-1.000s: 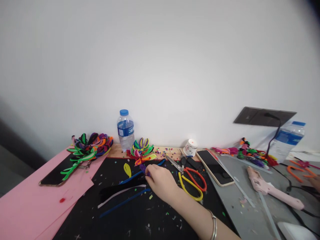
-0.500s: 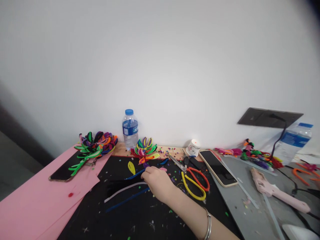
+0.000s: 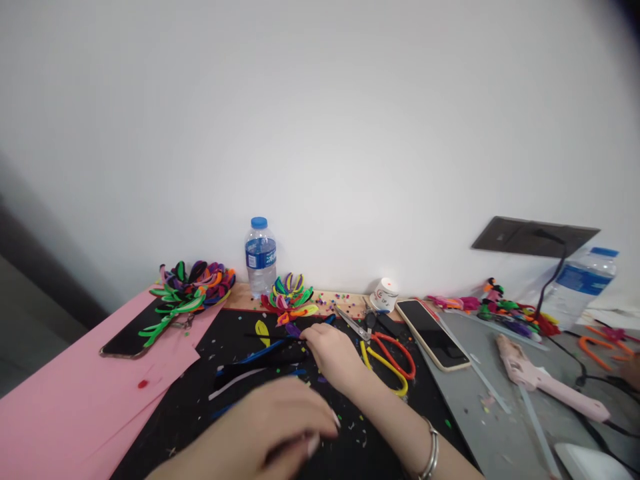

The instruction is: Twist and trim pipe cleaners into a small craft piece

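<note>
My right hand [image 3: 331,353] reaches over the black mat [image 3: 195,417], fingertips pinched together on a thin dark pipe cleaner [image 3: 273,337] that sticks out to the left. A purple piece [image 3: 293,329] lies by those fingertips. Just left of the hand lie blue [image 3: 255,353], black [image 3: 263,363] and white [image 3: 235,385] pipe cleaners and a yellow loop [image 3: 262,331]. My left hand [image 3: 270,430] hovers low over the mat at the frame's bottom with its fingers curled under; what they hold, if anything, is hidden. A silver bangle [image 3: 430,453] is on my right wrist.
Pipe-cleaner flowers [image 3: 291,298] and a bigger bunch [image 3: 194,285] lie by the wall near a water bottle [image 3: 260,257]. Right of my hand are red and yellow scissors [image 3: 393,360], small scissors [image 3: 353,325], a phone [image 3: 433,333] and a pink glue gun [image 3: 540,380]. Pink paper [image 3: 65,407] carries another phone [image 3: 127,340].
My left hand has come into view at the bottom. My right hand has shifted slightly right and back, its pinch now drawing a thin dark pipe cleaner up from the pile.
</note>
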`<state>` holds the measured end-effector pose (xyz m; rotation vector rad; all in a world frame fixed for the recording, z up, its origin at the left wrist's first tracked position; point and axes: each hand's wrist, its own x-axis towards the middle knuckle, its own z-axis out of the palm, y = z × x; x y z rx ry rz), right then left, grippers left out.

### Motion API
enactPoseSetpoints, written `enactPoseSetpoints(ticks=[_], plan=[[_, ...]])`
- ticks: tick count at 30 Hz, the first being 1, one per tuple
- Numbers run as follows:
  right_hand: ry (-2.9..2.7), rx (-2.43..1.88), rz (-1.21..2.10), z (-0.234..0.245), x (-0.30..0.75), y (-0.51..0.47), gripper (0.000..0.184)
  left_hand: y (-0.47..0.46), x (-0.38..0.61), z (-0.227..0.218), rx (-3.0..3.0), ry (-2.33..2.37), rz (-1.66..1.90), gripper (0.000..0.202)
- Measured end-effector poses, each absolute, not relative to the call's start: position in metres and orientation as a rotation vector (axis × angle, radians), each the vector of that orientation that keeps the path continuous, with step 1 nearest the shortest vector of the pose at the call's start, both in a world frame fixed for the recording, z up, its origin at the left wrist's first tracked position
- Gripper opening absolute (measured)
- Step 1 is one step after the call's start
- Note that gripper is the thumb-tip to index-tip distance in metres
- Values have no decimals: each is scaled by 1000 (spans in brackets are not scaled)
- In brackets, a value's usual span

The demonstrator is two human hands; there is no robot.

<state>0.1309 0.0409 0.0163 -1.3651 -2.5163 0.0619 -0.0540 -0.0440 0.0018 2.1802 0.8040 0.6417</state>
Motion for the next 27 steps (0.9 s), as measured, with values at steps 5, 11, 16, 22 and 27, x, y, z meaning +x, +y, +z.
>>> enactPoseSetpoints(ticks=[5, 11, 16, 22, 27], plan=[[-2365, -1429, 178, 17, 158, 29, 23, 19, -42, 60, 2479, 1292, 391, 20], [-2199, -1500, 267, 6, 188, 13, 22, 37, -41, 27, 2693, 1389, 124, 13], [-2109, -1455, 311, -1, 198, 6, 21, 41, -39, 25, 2746, 1354, 81, 24], [-2045, -1327, 360, -2, 199, 4, 21, 44, -40, 27, 2675, 1425, 116, 23], [-1986, -1309, 402, -4, 200, 3, 21, 45, -40, 26, 2693, 1398, 259, 23]])
